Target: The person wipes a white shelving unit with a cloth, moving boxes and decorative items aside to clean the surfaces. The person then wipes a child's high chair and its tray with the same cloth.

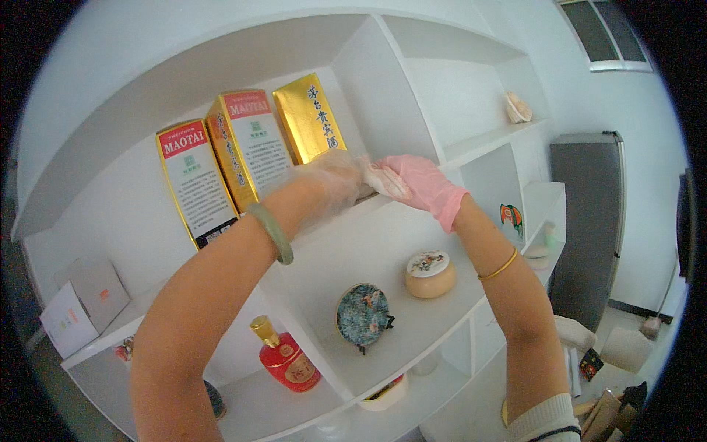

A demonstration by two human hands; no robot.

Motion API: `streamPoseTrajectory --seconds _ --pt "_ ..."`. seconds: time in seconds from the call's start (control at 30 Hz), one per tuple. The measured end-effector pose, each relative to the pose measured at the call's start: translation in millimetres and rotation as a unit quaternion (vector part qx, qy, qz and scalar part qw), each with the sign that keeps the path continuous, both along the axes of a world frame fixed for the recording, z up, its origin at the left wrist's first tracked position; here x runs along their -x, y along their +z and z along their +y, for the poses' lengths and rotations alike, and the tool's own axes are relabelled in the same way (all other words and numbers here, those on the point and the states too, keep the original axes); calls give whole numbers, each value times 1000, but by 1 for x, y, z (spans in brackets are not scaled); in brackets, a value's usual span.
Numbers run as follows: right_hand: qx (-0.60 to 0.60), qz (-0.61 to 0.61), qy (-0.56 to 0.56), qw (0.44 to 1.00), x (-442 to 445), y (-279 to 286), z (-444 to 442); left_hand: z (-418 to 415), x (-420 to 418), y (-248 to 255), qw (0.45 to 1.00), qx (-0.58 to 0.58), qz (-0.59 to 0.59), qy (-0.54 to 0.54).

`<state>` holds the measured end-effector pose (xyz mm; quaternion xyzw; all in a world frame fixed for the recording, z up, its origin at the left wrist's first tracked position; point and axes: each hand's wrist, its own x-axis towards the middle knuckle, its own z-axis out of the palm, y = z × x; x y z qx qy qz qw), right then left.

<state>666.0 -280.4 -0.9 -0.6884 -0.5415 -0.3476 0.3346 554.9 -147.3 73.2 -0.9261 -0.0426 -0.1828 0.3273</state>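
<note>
My right hand (425,179), in a pink rubber glove, grips a folded white cloth (388,182) on the upper shelf (367,207), near its front edge. Close beside it, my left hand (339,174) wears a loose clear plastic glove. Blur and plastic hide how its fingers are placed. Behind the left hand stands a gold liquor box (309,119) with dark writing. Two more liquor boxes, one in the middle (257,138) and one on the left (193,182), show red, white and gold sides; my left forearm partly covers them.
Below are a lidded round jar (431,276), a decorative disc on a stand (363,315) and a red bottle (290,362) with a gold stopper. A white carton (83,309) sits left, a seashell (518,108) upper right. A grey refrigerator (585,232) stands beyond the shelving.
</note>
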Motion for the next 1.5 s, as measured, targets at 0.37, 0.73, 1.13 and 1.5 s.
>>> streamPoseTrajectory --seconds 0.37,0.73,1.13,1.5 --pt "17 64 5 998 12 5 0 -50 47 0 997 -59 -15 55" --pt "-51 10 -19 998 9 -5 5 64 -71 3 701 694 -155 -57" --pt "-76 9 -48 996 -1 -10 11 127 -120 17 881 464 50 -72" --pt "-56 55 -27 997 4 -11 10 10 4 46 995 28 -94 7"
